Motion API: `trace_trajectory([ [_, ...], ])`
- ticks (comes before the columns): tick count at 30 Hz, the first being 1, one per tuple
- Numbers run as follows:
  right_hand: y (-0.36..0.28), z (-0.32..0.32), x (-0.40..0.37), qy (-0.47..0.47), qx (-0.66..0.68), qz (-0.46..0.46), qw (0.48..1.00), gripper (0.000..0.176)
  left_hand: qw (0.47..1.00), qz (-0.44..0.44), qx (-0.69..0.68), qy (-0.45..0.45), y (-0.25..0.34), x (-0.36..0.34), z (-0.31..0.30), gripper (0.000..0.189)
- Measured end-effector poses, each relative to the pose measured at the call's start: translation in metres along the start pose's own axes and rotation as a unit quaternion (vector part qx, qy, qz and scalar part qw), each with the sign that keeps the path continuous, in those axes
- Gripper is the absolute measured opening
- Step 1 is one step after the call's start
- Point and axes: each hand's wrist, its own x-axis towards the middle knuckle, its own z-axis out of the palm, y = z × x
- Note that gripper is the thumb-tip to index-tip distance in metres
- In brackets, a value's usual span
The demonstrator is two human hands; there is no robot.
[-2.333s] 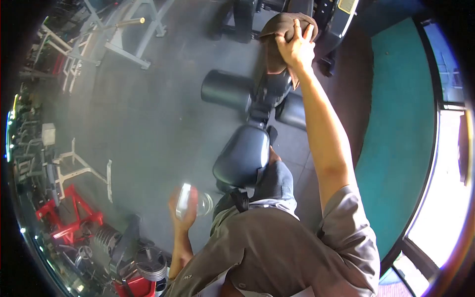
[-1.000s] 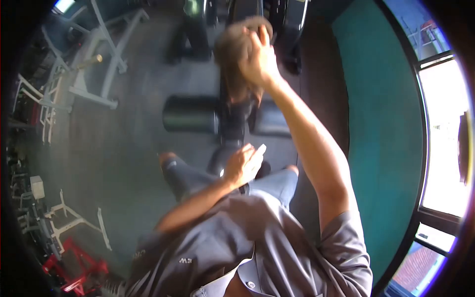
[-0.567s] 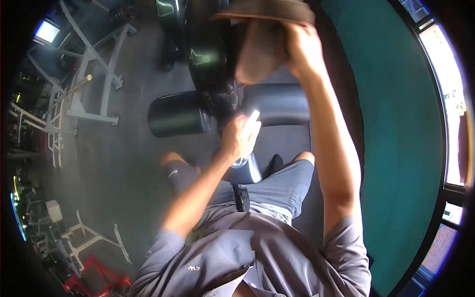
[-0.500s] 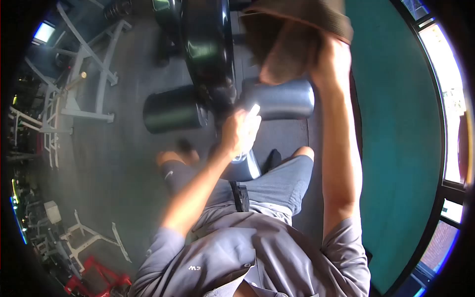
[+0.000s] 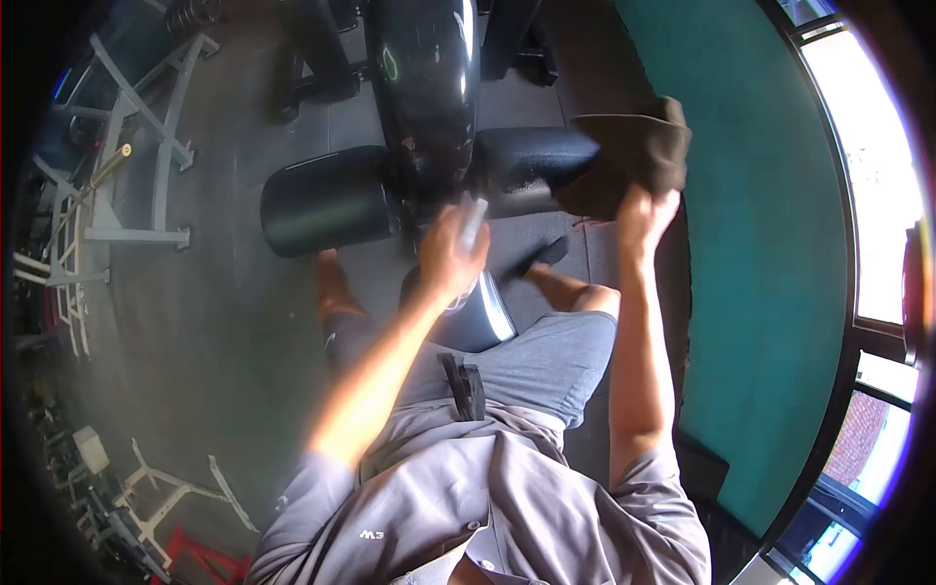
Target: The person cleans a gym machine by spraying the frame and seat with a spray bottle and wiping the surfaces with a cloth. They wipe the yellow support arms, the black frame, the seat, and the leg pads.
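Note:
My left hand (image 5: 450, 255) is closed around a spray bottle (image 5: 475, 222) with a whitish head; part of its clear body shows beneath the fingers. It is in front of the black padded column of a gym machine (image 5: 426, 88). My right hand (image 5: 645, 222) grips a bunched brown cloth (image 5: 639, 146). The cloth overlaps the outer end of the right black roller pad (image 5: 522, 161), whose lower side looks speckled. A matching left roller pad (image 5: 327, 200) sits across the column. Between my thighs is a shiny dark seat pad (image 5: 478, 317).
Grey metal rack frames (image 5: 146, 146) stand at the left on the dark floor (image 5: 234, 331). A red frame (image 5: 200, 561) is at the lower left. Along the right runs a green wall panel (image 5: 770, 263) beside bright windows (image 5: 877, 175).
My right hand has come down and back with the cloth, now at the right roller's outer end. My left hand has shifted slightly left with the spray bottle. The view has moved somewhat.

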Motion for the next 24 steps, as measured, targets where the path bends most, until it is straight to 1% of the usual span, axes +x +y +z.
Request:
trace_trajectory([
  [1,0.001,0.022,-0.01,-0.007,-0.053,-0.039,0.998,0.046,0.999,-0.001,-0.032,0.016,-0.01,-0.002,0.001,0.033],
  [2,-0.003,0.046,-0.021,-0.012,-0.107,-0.077,0.991,0.055,0.999,-0.012,-0.048,0.012,-0.013,-0.002,-0.002,0.037],
  [3,-0.017,0.065,-0.039,-0.098,-0.2,-0.072,0.972,0.063,0.995,-0.055,-0.081,-0.034,-0.025,-0.01,-0.002,0.039],
  [4,-0.027,0.081,-0.053,-0.182,-0.289,-0.069,0.937,0.07,0.986,-0.096,-0.115,-0.076,-0.038,-0.016,-0.004,0.042],
  [6,-0.008,0.106,-0.073,-0.176,-0.31,-0.14,0.924,0.077,0.952,-0.143,-0.247,-0.11,-0.042,-0.016,-0.004,0.044],
  [7,0.003,0.104,-0.066,-0.194,-0.318,-0.146,0.917,0.078,0.965,-0.069,-0.234,-0.094,-0.055,-0.022,0.007,0.044],
  [8,0.015,0.099,-0.053,-0.201,-0.325,-0.162,0.91,0.075,0.973,0.004,-0.217,-0.077,-0.065,-0.024,0.012,0.044],
  [10,0.065,0.082,-0.028,-0.121,-0.273,-0.193,0.934,0.057,0.979,0.07,-0.179,-0.067,-0.039,-0.02,0.007,0.045],
  [11,0.088,0.074,-0.011,-0.121,-0.301,-0.117,0.939,0.047,0.98,0.103,-0.16,-0.06,-0.025,-0.017,0.004,0.046],
  [12,0.102,0.071,0.003,-0.119,-0.329,-0.041,0.936,0.04,0.98,0.101,-0.16,-0.056,-0.025,-0.015,0.005,0.05],
  [13,0.097,0.073,0.011,-0.149,-0.354,0.014,0.923,0.04,0.981,0.1,-0.16,-0.052,-0.025,-0.013,0.007,0.054],
  [15,0.072,0.09,0.027,-0.207,-0.399,0.12,0.885,0.041,0.983,0.06,-0.156,-0.073,-0.028,-0.012,0.007,0.061],
  [16,0.068,0.105,0.016,-0.169,-0.452,0.071,0.873,0.048,0.985,0.042,-0.141,-0.086,-0.031,-0.014,0.006,0.063],
  [17,0.056,0.117,-0.001,-0.132,-0.437,-0.006,0.889,0.047,0.989,0.026,-0.098,-0.104,-0.041,-0.017,0.004,0.065],
  [18,0.044,0.126,-0.015,-0.158,-0.395,-0.052,0.904,0.047,0.991,0.058,-0.076,-0.09,-0.044,-0.021,0.006,0.064],
  [19,0.031,0.132,-0.033,-0.164,-0.322,-0.075,0.929,0.049,0.992,0.09,-0.052,-0.075,-0.047,-0.025,0.007,0.063],
  [20,0.014,0.129,-0.044,-0.199,-0.293,-0.086,0.931,0.056,0.991,0.121,-0.028,-0.057,-0.05,-0.029,0.009,0.062],
  [21,0.015,0.12,-0.048,-0.207,-0.274,-0.107,0.933,0.058,0.993,0.095,-0.006,-0.073,-0.059,-0.035,0.009,0.061],
  [22,0.018,0.107,-0.048,-0.215,-0.256,-0.128,0.934,0.061,0.993,0.091,-0.008,-0.079,-0.061,-0.039,0.009,0.063],
  [23,0.025,0.092,-0.042,-0.239,-0.273,-0.148,0.92,0.065,0.993,0.087,-0.011,-0.085,-0.062,-0.043,0.01,0.065],
  [24,0.029,0.078,-0.033,-0.231,-0.294,-0.161,0.913,0.062,0.992,0.083,-0.013,-0.091,-0.063,-0.047,0.011,0.067],
])
